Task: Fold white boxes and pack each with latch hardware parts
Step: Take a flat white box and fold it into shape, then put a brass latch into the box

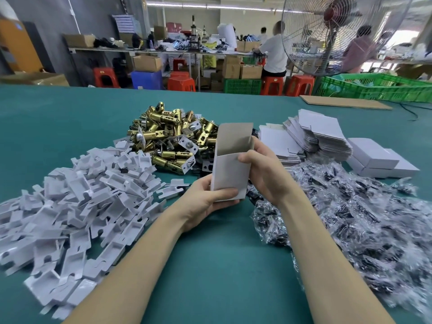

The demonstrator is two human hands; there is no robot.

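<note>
White box (230, 169) held upright above the green table (58, 118), top open with its rear flap standing, plain grey-brown card inside, no print or label readable on it; left hand (208, 202) cups the bottom end, thumb curled across the front, right hand (264, 174) grips the right side, thumb on the front face near the rim. Around it lie white card inserts (77, 206) at left, brass latches (170, 136) behind, flat box blanks (311, 136) and bagged dark parts (350, 218), probably screws, at right.
</note>
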